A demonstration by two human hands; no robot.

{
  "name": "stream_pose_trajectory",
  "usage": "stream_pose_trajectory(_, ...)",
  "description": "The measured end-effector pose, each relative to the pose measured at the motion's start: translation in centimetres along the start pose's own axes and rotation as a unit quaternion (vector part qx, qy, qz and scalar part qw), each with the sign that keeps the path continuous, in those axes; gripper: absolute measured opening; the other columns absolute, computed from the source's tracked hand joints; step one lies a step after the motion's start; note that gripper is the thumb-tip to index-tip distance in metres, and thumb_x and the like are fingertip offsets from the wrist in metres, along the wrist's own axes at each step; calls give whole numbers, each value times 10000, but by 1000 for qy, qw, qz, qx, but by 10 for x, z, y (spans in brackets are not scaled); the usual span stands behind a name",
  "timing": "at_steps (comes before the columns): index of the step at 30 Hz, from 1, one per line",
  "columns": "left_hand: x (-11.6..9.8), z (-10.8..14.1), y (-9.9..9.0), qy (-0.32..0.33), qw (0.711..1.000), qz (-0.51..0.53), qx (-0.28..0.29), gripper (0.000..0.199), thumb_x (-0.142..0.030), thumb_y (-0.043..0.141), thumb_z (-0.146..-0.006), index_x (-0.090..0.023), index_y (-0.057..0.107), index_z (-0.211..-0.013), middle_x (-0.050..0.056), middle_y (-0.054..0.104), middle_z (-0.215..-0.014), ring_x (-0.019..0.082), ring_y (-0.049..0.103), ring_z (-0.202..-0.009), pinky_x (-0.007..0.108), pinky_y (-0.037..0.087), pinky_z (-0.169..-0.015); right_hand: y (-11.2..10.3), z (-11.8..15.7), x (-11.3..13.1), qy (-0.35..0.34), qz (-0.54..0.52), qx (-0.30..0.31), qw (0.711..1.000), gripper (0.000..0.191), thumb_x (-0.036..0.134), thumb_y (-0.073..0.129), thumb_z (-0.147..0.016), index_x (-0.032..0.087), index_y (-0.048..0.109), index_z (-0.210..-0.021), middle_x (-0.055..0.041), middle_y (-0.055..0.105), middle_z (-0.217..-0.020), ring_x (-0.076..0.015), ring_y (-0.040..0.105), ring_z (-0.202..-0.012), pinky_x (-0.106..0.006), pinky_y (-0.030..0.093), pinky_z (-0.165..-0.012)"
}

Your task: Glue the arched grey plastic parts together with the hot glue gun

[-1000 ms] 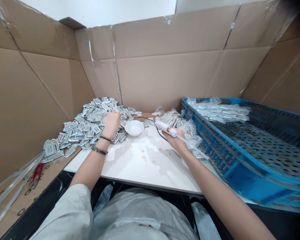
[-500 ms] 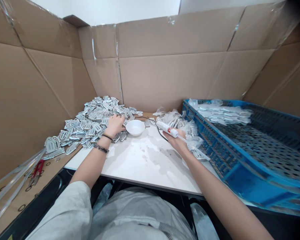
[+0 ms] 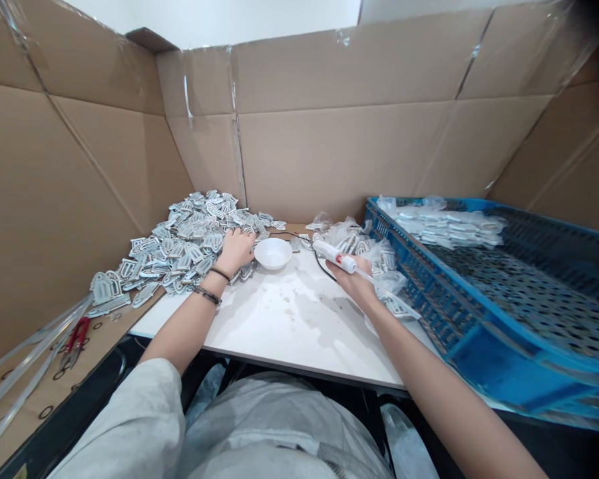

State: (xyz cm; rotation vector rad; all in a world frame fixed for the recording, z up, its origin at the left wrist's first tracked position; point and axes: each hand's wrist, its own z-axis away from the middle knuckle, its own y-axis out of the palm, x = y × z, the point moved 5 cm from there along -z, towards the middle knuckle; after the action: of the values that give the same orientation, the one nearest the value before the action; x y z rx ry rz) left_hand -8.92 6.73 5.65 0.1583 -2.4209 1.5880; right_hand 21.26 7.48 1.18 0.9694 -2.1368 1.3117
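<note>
My right hand (image 3: 353, 276) is closed around a white hot glue gun (image 3: 332, 255) with a red mark. A clear glue stick runs out of its rear over my wrist, and a black cord (image 3: 319, 261) lies close by. My left hand (image 3: 238, 250) rests at the right edge of a heap of flat grey-and-white looped pieces (image 3: 180, 246), fingers apart, with the fingertips partly hidden among them. Its thumb side is against or very near a small white bowl (image 3: 273, 254) on the white board (image 3: 279, 326).
At the right stands a blue plastic crate (image 3: 459, 319) with bagged white pieces (image 3: 444, 225) inside. Clear bags with more pieces (image 3: 349, 233) lie against it. Red-handled cutters (image 3: 77, 336) and clear strips (image 3: 30, 359) are at the left. Cardboard walls (image 3: 329, 153) surround the table.
My left hand has shifted a little to the right, and the white bowl has moved slightly right too. My right hand and the glue gun have hardly moved.
</note>
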Motion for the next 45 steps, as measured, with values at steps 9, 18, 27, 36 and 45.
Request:
stream_pose_trajectory(9, -4, 0, -3, 7, 999, -33, 11, 276, -234, 634, -818, -96, 662, -1056, 209, 693, -1091, 361, 539, -1126, 432, 359, -887, -2, 1, 4, 18, 20, 7, 1000, 343, 514, 598, -774, 209, 595, -616, -19, 562, -603, -160, 459, -568, -276, 267, -522)
stream_pose_trajectory(18, -5, -3, -10, 30, 998, -42, -29, 187, -157, 542, -877, -105, 680, -993, 191, 711, -1023, 348, 546, -1091, 441, 356, -853, -5, 1, 6, 6, 14, 1, 1000, 341, 496, 602, -774, 210, 570, -589, -13, 534, -581, -153, 431, -556, -278, 263, -522)
stream_pose_trajectory(27, 19, 0, -31, -104, 984, 35, -139, 228, -322, 557, -911, -146, 685, -976, 172, 724, -964, 345, 583, -1045, 437, 397, -882, -3, 1, 6, 1, 2, -8, 1000, 351, 492, 610, -767, 212, 545, -566, -9, 522, -543, -152, 444, -529, -281, 260, -512)
stream_pose_trajectory(36, 52, -1, -21, -258, 935, 198, -140, 154, -198, 536, -846, -160, 682, -819, 89, 736, -824, 220, 659, -788, 296, 447, -737, -4, 1, 7, -22, -7, -10, 1000, 373, 491, 597, -765, 211, 493, -542, -5, 493, -521, -148, 449, -520, -280, 257, -518)
stream_pose_trajectory(45, 55, 6, -38, -270, 924, 202, -182, 167, -246, 527, -890, -180, 680, -880, 83, 735, -877, 252, 657, -861, 326, 453, -771, -4, 2, 7, -20, 0, -2, 1000, 359, 499, 579, -777, 216, 510, -567, -5, 504, -541, -159, 464, -538, -287, 268, -528)
